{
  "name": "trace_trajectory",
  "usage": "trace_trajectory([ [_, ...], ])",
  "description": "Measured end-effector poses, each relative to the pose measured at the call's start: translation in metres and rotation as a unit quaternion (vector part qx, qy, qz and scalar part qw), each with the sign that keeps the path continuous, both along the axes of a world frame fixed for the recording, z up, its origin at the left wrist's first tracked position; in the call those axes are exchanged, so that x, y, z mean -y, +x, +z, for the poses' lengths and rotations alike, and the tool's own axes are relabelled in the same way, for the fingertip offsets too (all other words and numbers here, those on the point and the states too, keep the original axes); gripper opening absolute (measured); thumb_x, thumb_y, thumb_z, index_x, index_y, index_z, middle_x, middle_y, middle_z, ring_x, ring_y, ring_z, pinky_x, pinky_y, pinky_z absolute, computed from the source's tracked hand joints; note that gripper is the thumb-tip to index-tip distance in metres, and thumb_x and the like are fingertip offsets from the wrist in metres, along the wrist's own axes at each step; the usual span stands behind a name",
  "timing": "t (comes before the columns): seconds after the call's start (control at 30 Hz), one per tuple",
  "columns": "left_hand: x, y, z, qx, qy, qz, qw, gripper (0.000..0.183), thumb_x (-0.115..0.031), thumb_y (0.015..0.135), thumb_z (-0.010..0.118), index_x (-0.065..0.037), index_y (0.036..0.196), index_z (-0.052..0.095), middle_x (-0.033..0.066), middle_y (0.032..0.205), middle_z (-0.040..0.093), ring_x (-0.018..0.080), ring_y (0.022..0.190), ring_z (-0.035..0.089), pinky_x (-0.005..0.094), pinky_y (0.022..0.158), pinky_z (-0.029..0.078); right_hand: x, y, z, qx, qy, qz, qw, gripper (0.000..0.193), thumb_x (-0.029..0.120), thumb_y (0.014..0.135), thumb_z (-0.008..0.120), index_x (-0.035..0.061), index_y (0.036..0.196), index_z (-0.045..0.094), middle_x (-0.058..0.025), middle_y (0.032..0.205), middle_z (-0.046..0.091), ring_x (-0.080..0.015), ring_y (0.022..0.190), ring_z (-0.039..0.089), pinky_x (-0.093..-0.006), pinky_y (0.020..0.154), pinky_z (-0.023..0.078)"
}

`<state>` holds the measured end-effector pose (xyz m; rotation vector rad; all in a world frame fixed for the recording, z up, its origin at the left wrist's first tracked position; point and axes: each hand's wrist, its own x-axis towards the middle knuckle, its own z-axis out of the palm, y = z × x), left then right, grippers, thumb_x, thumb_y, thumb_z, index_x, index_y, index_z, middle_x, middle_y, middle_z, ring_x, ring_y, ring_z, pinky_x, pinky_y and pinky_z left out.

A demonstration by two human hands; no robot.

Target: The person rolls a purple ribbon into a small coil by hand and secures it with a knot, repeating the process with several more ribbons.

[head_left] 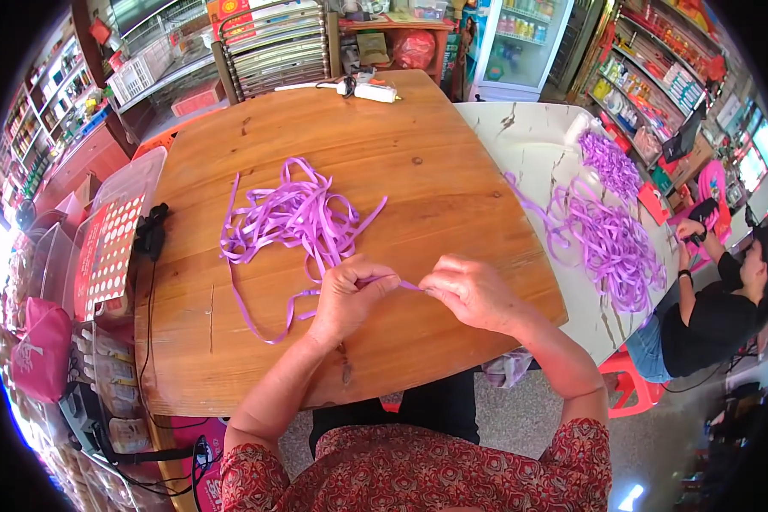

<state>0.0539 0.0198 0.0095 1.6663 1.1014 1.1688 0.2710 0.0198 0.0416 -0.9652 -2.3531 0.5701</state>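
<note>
Both my hands hold one purple ribbon above the near part of the wooden table. My left hand (350, 294) is closed round it, and a short stretch runs across to my right hand (465, 292), which pinches it between thumb and fingers. Just beyond my left hand lies a loose heap of purple ribbon (294, 213). A strand from the heap loops toward me on the left, and a tail shows beside my left wrist. Whatever lies inside my left fist is hidden.
A white glue gun (374, 90) lies at the table's far edge. On the right, a white marbled table (529, 141) bears more purple ribbon (610, 247). A person (717, 316) sits beyond it. Boxes and a pink pouch (43, 350) crowd the left, with a black cable (151, 299) along the edge.
</note>
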Motion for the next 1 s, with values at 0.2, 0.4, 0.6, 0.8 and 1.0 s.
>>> trace_trajectory([
  [0.2, -0.001, 0.001, -0.003, -0.029, 0.028, 0.016, 0.999, 0.005, -0.004, 0.077, 0.07, -0.004, 0.082, 0.07, -0.0013, 0.066, 0.055, 0.0056, 0.061, 0.047, 0.0212, 0.054, 0.037, -0.006, -0.003, -0.02, -0.088, -0.145, 0.073, 0.983, 0.011, 0.007, 0.086, 0.058, 0.0025, 0.092, 0.065, -0.0068, 0.082, 0.062, -0.0189, 0.07, 0.06, -0.03, 0.063, 0.047],
  [0.4, 0.007, 0.009, 0.001, 0.196, -0.151, -0.003, 0.969, 0.009, -0.007, 0.08, 0.068, -0.007, 0.088, 0.066, -0.0015, 0.076, 0.064, 0.0023, 0.062, 0.053, 0.0162, 0.05, 0.039, -0.007, -0.006, -0.04, -0.421, -0.421, 0.143, 0.79, 0.014, 0.002, 0.082, 0.06, -0.0018, 0.094, 0.066, -0.0099, 0.087, 0.063, -0.0151, 0.073, 0.056, -0.0274, 0.063, 0.044],
  [0.6, 0.007, 0.014, -0.013, 0.242, -0.193, 0.024, 0.951, 0.008, -0.01, 0.083, 0.066, -0.007, 0.09, 0.065, -0.0031, 0.076, 0.063, -0.0005, 0.06, 0.05, 0.0149, 0.045, 0.037, -0.008, -0.026, -0.053, -0.518, -0.468, 0.054, 0.714, 0.019, 0.002, 0.082, 0.061, -0.0016, 0.101, 0.065, -0.0124, 0.094, 0.064, -0.0154, 0.076, 0.057, -0.0252, 0.065, 0.044],
  [0.8, 0.01, 0.024, -0.01, 0.248, -0.14, 0.075, 0.956, 0.006, -0.004, 0.084, 0.064, -0.002, 0.089, 0.065, -0.0038, 0.079, 0.062, 0.0, 0.065, 0.048, 0.0136, 0.056, 0.037, -0.01, -0.032, -0.045, -0.468, -0.354, -0.02, 0.81, 0.024, -0.001, 0.085, 0.057, -0.002, 0.108, 0.063, -0.0096, 0.098, 0.064, -0.0138, 0.085, 0.059, -0.0241, 0.069, 0.046],
  [1.0, 0.009, 0.022, -0.013, 0.309, -0.204, 0.043, 0.928, 0.014, -0.005, 0.083, 0.065, -0.001, 0.096, 0.066, -0.0003, 0.086, 0.064, 0.0038, 0.078, 0.055, 0.0173, 0.068, 0.045, -0.011, -0.039, -0.053, -0.322, -0.084, -0.05, 0.942, 0.024, -0.004, 0.083, 0.059, 0.0001, 0.106, 0.064, -0.0066, 0.097, 0.065, -0.0137, 0.086, 0.06, -0.0223, 0.074, 0.047],
])
